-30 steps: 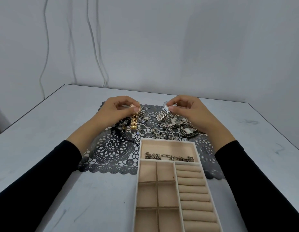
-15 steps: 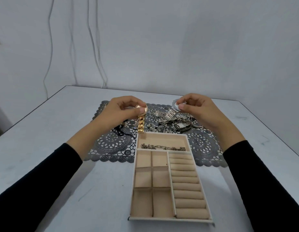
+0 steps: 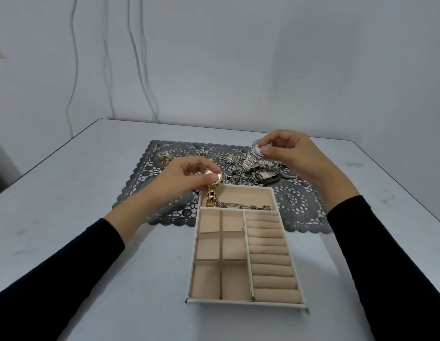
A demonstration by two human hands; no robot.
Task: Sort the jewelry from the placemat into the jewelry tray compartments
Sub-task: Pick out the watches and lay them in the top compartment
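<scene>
I see my left hand (image 3: 187,178) pinching the round face of the gold watch (image 3: 212,185) between thumb and fingertips. Its band hangs straight down over the far left corner of the jewelry tray (image 3: 238,301). The band's lower end sits at the left end of the chain (image 3: 243,206), which lies along the near wall of the wide far compartment. I cannot tell whether the band touches the lining. My right hand (image 3: 288,153) is raised higher and well apart from the left. It grips the face of the silver watch (image 3: 253,158) with curled fingers, and that band trails down onto the heap of jewelry (image 3: 238,173) on the placemat (image 3: 297,203). The tray's far end overlaps the placemat's near scalloped edge, and its near rim points toward me. Six square compartments (image 3: 220,254) fill the tray's left side, and the ring rolls (image 3: 270,262) run down its right. The heap crowds the placemat just beyond the tray's far wall. Wide stretches of grey table (image 3: 91,168) lie between the tray and both side edges, and the far edge meets the wall.
</scene>
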